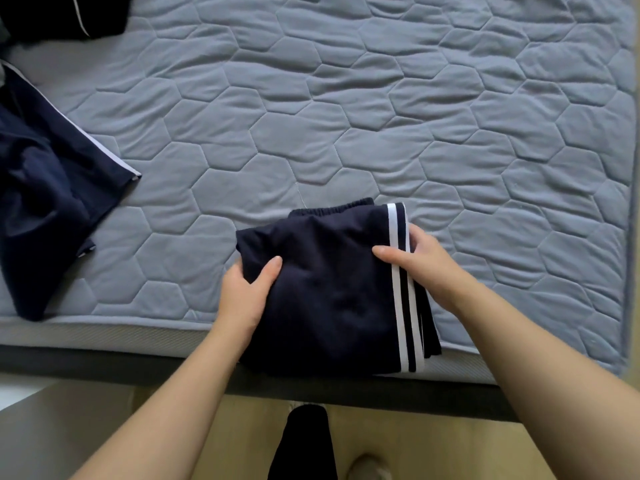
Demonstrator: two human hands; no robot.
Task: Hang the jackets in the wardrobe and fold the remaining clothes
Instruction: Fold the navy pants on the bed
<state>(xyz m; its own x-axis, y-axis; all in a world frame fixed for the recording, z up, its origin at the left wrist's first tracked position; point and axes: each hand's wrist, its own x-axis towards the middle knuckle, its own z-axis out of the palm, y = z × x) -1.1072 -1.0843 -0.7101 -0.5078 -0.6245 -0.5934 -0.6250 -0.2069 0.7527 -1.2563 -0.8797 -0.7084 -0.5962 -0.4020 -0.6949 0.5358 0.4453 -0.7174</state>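
A folded pair of navy trousers (332, 292) with two white side stripes lies at the near edge of the bed, its elastic waistband at the far end. My left hand (246, 296) grips its left edge, thumb on top and fingers tucked under the cloth. My right hand (422, 265) grips the right edge over the stripes, thumb on top. A second navy garment (48, 188) with a white stripe lies unfolded at the left. A dark garment (65, 13) with white piping sits at the far left corner.
The bed is covered by a grey quilted mattress pad (381, 109) with a hexagon pattern, bare across its middle and right. Its right edge (628, 237) and near edge are in view. Below are a wooden floor (242, 441), my dark trouser leg and a slipper.
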